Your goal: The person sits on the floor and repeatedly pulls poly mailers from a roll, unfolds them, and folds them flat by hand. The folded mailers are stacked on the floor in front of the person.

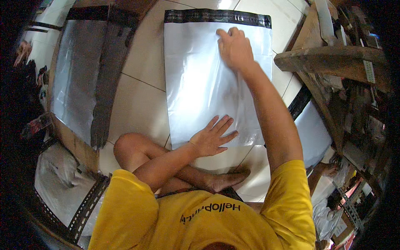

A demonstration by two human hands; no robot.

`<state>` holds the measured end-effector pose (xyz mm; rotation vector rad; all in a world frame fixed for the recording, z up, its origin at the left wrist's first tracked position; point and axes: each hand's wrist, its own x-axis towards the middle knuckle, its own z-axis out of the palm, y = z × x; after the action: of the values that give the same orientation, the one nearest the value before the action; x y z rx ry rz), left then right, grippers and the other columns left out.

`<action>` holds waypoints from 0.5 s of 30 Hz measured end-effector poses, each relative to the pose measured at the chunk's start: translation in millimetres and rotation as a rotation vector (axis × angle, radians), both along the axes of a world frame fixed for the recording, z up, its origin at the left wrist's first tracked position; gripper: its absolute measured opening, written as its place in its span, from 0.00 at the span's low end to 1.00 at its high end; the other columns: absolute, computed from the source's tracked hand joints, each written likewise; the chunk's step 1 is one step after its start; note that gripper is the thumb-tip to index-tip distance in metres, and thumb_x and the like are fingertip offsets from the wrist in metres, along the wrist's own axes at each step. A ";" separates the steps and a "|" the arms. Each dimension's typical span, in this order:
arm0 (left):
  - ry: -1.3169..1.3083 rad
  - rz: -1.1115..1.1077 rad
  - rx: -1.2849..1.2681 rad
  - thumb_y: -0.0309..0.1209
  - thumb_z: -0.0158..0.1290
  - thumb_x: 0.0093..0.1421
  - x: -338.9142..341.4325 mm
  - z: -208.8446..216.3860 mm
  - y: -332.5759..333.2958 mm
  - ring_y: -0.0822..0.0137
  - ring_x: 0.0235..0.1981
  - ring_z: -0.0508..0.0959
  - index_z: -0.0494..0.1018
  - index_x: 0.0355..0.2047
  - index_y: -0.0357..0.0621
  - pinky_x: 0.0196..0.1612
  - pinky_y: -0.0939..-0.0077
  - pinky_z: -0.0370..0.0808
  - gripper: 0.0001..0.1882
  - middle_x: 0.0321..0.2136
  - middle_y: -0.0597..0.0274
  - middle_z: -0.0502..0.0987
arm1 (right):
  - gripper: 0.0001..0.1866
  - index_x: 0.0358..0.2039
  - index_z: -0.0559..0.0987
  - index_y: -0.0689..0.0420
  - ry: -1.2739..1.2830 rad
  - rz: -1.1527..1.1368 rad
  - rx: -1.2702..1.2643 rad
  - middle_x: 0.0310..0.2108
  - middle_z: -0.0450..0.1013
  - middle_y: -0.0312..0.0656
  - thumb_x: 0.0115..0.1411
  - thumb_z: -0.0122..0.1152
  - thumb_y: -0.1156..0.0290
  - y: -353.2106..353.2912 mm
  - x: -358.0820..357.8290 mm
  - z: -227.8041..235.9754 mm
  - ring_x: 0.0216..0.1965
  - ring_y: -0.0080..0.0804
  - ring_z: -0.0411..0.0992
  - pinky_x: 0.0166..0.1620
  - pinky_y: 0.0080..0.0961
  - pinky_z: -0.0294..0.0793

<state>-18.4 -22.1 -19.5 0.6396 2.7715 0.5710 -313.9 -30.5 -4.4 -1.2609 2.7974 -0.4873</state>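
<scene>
A large white plastic mailer bag point(196, 66) with a black strip along its far edge lies flat on the floor in front of me. My left hand point(214, 135) rests on its near end, palm down, fingers spread. Towards the far end, just below the black strip, my right hand point(236, 48) is on the bag with its fingers curled in. What those fingers hold, if anything, is hidden beneath the hand. Faint creases run down the bag's shiny surface between the two hands.
Silver-grey plastic bags with black edges point(77, 71) lie on cardboard to the left. Clear plastic point(58, 171) bulges beside a slotted metal rail point(87, 202) at the lower left. On the right stand a wooden beam point(329, 58) and another white bag point(312, 133). The floor is tiled point(137, 100).
</scene>
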 end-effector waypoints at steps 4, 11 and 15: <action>0.043 0.001 -0.026 0.59 0.46 0.65 -2.5 8.3 -2.4 0.45 0.73 0.50 0.59 0.70 0.59 0.73 0.44 0.43 0.37 0.72 0.45 0.53 | 0.15 0.50 0.77 0.54 0.036 -0.002 0.035 0.43 0.73 0.53 0.64 0.55 0.66 -12.9 -18.2 7.0 0.46 0.51 0.72 0.47 0.45 0.76; -0.119 0.268 0.276 0.52 0.50 0.65 5.4 -32.0 19.3 0.45 0.71 0.54 0.61 0.69 0.54 0.73 0.46 0.48 0.34 0.70 0.42 0.55 | 0.16 0.46 0.76 0.55 -0.299 0.297 0.075 0.40 0.69 0.50 0.58 0.60 0.68 88.2 204.9 13.4 0.43 0.49 0.70 0.45 0.47 0.71; -0.193 0.275 0.561 0.52 0.50 0.65 11.3 -31.6 17.2 0.46 0.70 0.56 0.62 0.68 0.54 0.73 0.43 0.46 0.34 0.69 0.43 0.58 | 0.16 0.46 0.77 0.55 -0.292 0.241 0.076 0.40 0.69 0.49 0.56 0.62 0.69 55.6 179.8 14.6 0.42 0.47 0.69 0.42 0.46 0.69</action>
<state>-7.0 -4.9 -51.2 0.2748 2.5252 1.4146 -134.1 25.1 10.1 -1.3622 2.3665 -0.4991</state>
